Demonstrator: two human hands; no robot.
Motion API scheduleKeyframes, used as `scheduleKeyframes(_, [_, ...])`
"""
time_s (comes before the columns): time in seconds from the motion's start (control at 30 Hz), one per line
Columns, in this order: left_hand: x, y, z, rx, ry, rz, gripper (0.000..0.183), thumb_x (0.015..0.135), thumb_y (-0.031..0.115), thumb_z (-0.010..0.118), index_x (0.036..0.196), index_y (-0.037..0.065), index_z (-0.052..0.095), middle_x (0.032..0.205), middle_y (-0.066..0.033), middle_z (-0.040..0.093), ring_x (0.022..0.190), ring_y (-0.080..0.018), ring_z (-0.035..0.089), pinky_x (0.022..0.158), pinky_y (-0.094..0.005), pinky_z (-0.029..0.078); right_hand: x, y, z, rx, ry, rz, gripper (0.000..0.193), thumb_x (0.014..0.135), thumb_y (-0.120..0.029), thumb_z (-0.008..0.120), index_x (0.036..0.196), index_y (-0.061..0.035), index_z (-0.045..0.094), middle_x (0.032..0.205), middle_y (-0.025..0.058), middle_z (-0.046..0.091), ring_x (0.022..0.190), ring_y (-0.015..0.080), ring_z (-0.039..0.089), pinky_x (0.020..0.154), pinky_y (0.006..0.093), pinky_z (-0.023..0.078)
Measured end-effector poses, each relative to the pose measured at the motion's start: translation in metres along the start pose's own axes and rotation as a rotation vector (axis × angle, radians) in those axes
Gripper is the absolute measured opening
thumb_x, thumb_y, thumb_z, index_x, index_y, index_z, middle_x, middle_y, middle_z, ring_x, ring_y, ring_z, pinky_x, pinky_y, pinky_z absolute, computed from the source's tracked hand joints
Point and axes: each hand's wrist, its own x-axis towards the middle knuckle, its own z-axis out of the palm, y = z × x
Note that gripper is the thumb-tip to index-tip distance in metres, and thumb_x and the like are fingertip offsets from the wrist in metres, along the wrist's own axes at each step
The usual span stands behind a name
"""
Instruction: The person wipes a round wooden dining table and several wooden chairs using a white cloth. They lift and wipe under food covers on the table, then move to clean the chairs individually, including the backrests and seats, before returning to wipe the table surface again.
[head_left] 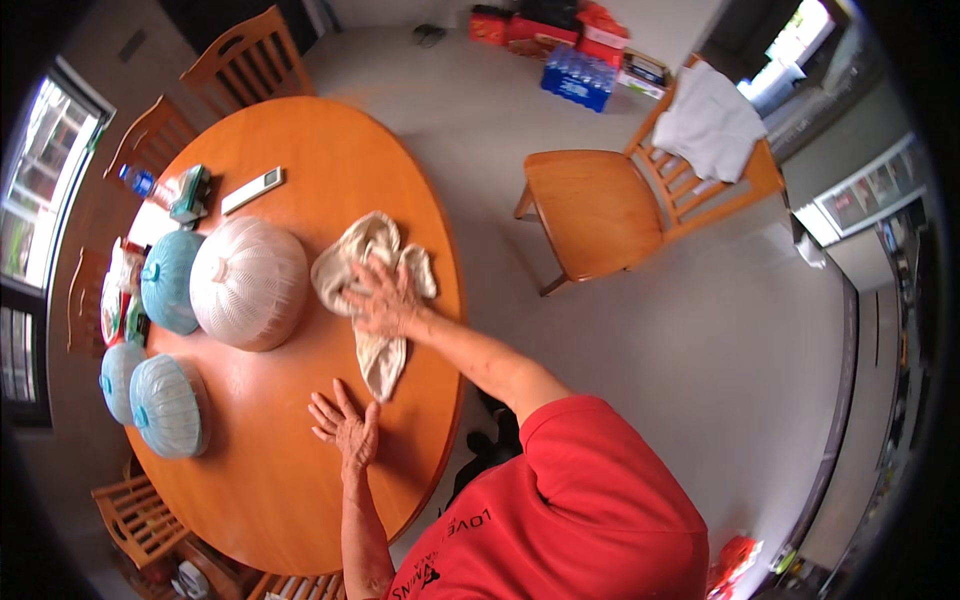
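My right hand (385, 300) lies with its fingers spread on top of a crumpled cream cloth (380, 365), pressing it onto the round orange-brown wooden table (330, 140). Part of the cloth bunches up beyond the fingers, and one end trails toward me. Closer to my body, my left hand (347, 430) is over the tabletop near the table's right side, fingers apart and holding nothing. I cannot tell whether its palm touches the wood. Left of the cloth stands a large pale pink mesh dome cover (250, 285), the thing nearest to it.
Blue dome covers (172, 412) stand farther left, near a bottle (138, 180), a tissue box (190, 195) and a white handheld device (253, 190). Chairs surround the table; a separate chair (595, 210) with a white cloth (708, 125) stands right. Bottled-water packs (578, 80) lie beyond.
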Motion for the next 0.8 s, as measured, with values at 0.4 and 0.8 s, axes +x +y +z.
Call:
scheduleKeyframes(0.4, [0.03,-0.034,0.019,-0.294,0.202,0.096,0.086,0.088,0.071,0.031,0.152,0.022,0.004,0.158,-0.0128,0.001,0.145,-0.0329,-0.006,0.109,-0.0589,-0.007,-0.226,-0.147,0.041,0.084,0.192,-0.155,0.059,0.077,-0.04,0.063,0.132,-0.0247,0.05,0.15,0.0108,0.027,0.137,0.0338,0.021,0.094,0.0617,0.031])
scheduleKeyframes(0.8, [-0.031,0.023,0.033,-0.29,0.256,0.374,0.096,0.076,0.057,0.068,0.15,0.022,0.018,0.152,-0.026,0.011,0.14,-0.0434,0.009,0.111,-0.0557,0.011,-0.19,-0.081,0.006,0.203,0.5,0.458,0.057,0.073,-0.02,0.07,0.127,-0.0144,0.053,0.145,0.0221,0.022,0.123,0.0468,0.031,0.097,0.0548,0.039])
